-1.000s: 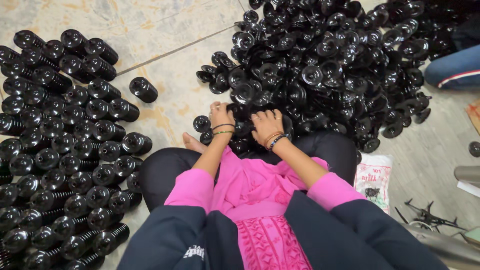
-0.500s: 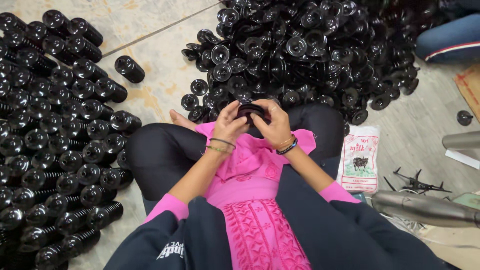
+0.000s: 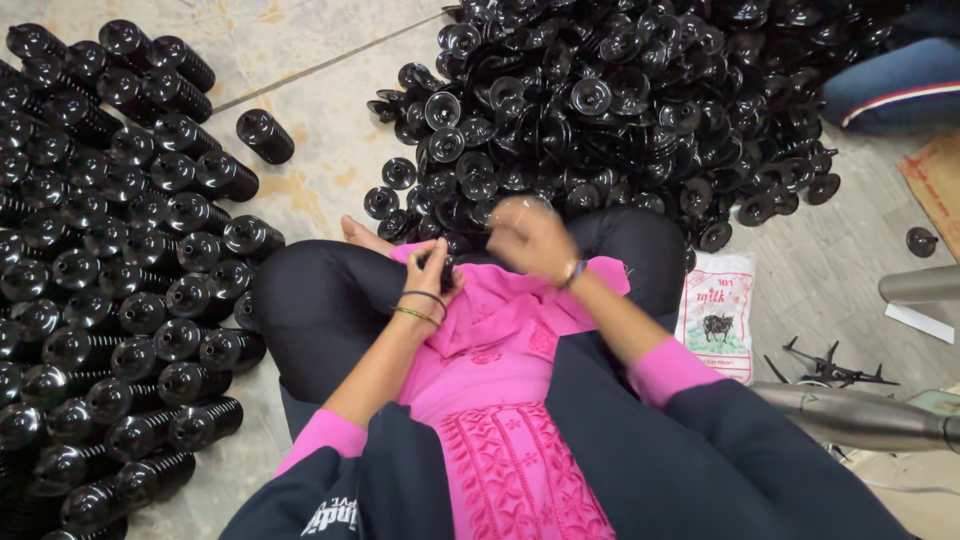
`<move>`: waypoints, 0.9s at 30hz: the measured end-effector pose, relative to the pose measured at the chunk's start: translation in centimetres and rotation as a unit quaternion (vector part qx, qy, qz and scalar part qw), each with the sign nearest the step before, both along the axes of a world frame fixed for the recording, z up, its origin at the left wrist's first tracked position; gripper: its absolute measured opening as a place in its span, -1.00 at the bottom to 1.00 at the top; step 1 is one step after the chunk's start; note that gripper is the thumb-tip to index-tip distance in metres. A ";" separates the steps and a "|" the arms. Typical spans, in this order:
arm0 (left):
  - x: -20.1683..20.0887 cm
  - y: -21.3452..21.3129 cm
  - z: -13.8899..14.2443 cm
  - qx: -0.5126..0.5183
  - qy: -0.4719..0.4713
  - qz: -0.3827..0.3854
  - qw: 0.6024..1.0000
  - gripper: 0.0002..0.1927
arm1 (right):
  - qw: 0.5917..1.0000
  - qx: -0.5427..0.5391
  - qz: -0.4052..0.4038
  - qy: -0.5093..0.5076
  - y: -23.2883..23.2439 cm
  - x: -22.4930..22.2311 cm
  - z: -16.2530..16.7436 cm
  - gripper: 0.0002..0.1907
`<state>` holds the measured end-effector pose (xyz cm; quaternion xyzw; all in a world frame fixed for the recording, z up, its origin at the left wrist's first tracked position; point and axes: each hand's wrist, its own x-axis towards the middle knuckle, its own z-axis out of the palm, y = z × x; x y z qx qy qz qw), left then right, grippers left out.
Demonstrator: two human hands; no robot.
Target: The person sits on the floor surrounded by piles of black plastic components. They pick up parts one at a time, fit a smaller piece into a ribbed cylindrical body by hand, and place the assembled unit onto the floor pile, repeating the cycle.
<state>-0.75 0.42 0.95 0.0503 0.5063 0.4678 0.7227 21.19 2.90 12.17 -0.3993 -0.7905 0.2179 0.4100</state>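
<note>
I sit cross-legged on the floor in pink clothing. My left hand [image 3: 432, 273] rests over my lap, closed on a small black plastic part [image 3: 446, 268] that peeks out between the fingers. My right hand [image 3: 532, 237] is blurred, raised just above my right knee, near the front edge of the loose heap of black disc-shaped parts [image 3: 620, 110]. Whether it holds anything cannot be told. The two hands are apart.
Rows of stacked black spools [image 3: 110, 270] lie on the floor to my left, with one lone stack [image 3: 265, 136] apart. A white printed pouch [image 3: 718, 313] lies to my right, beside metal tubes [image 3: 860, 415]. Another person's blue-clad leg [image 3: 890, 90] is at top right.
My hands were together at the heap's edge, then joined on a black part over my lap. Now they have separated: the left keeps the part, the right moves toward the heap.
</note>
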 end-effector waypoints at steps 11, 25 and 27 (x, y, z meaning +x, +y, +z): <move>-1.4 2.3 2.2 0.091 -0.150 -0.071 0.982 -0.64 | 0.936 -0.008 -0.315 -0.158 10.2 4.4 -3.8 -0.74; 2.0 0.5 5.8 0.216 -0.032 -0.224 0.950 -0.44 | 0.960 -0.243 -0.038 0.136 -6.8 0.1 -1.2 -0.51; 2.1 0.3 6.4 0.290 -0.011 -0.201 0.936 -0.40 | 0.992 -0.086 -0.030 0.084 -6.4 0.7 -0.9 -0.55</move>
